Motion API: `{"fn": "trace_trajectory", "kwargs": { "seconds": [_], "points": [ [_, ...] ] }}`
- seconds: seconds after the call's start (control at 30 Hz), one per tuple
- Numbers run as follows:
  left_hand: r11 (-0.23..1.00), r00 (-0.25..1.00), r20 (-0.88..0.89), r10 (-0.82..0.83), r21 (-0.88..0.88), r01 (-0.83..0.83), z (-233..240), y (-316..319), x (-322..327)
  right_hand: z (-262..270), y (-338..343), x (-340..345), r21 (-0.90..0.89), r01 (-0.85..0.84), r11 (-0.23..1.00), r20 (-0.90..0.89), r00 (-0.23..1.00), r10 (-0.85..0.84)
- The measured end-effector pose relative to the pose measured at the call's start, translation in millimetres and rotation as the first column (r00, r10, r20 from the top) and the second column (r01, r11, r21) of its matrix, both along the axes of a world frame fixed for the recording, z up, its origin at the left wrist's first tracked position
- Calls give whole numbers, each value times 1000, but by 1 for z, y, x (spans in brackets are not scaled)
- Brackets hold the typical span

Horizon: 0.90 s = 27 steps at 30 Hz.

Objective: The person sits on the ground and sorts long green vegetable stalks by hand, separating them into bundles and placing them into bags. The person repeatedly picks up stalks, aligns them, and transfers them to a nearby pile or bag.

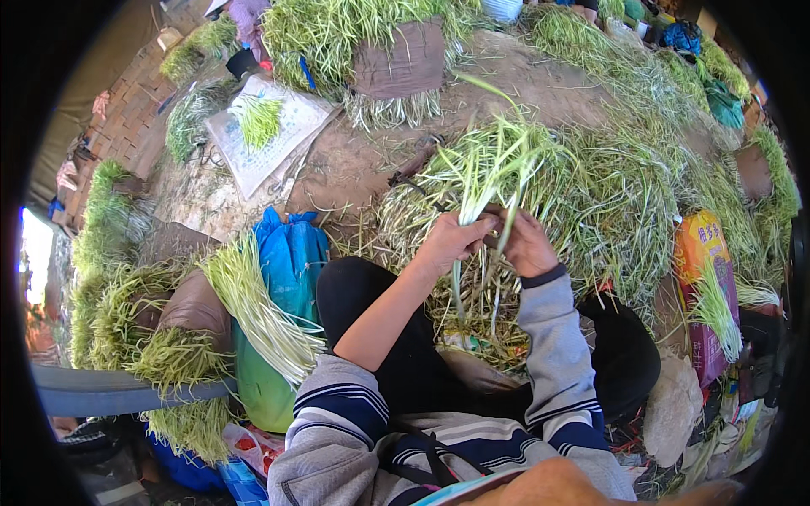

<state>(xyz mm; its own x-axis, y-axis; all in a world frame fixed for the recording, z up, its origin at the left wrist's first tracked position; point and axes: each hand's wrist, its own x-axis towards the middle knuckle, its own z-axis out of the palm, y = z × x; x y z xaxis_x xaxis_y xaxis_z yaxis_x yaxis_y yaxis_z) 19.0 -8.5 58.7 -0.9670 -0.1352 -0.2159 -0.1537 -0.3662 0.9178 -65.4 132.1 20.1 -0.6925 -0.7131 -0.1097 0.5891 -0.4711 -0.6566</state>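
Note:
My left hand [452, 239] is closed around a small bunch of pale green, white-stemmed leafy stalks [482, 183], whose tops point away from me. Right beside it, the fingers of my right hand [526, 240] pinch one or more long stalks at the bunch's side. Behind and under both hands spreads a large heap of loose green and straw-coloured stalks [607, 202]. On my left, a neat bundle of long pale stalks [262, 303] lies across a blue and green bag [288, 259].
A white sack sheet [243, 171] with a small green bunch [259, 123] lies ahead left. Wrapped bundles [196, 310] stack at left. A printed orange and purple sack [702, 253] and a stone [674, 405] are at right. Another person [249, 22] is at top left.

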Motion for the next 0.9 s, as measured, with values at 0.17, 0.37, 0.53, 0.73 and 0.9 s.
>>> {"fn": "trace_trajectory", "kwargs": {
  "seconds": [0.17, 0.37, 0.53, 0.73, 0.9],
  "points": [
    [996, 1000, -11, -2, 91, 3, -5, -2, -1, -6, -19, 2, -10, -71, 997, -71, 995, 71],
    [989, 992, 48, 112, -99, -107, -22, -6, -6, 14, -23, 26, 248, 332, 910, -192, 938, -290],
    [973, 973, 74, 219, 57, -223, -13, -2, -7, 6, -32, 27, 142, 442, 885, -38, 896, -442],
    [912, 940, 18, 340, 238, -335, -6, -37, -10, -45, 18, 59, 248, 299, 921, -6, 952, -307],
    [918, 939, -82, 333, 256, -303, -4, -60, -3, -99, 97, 38, 897, 266, 353, -386, 860, 333]
  ]
}}
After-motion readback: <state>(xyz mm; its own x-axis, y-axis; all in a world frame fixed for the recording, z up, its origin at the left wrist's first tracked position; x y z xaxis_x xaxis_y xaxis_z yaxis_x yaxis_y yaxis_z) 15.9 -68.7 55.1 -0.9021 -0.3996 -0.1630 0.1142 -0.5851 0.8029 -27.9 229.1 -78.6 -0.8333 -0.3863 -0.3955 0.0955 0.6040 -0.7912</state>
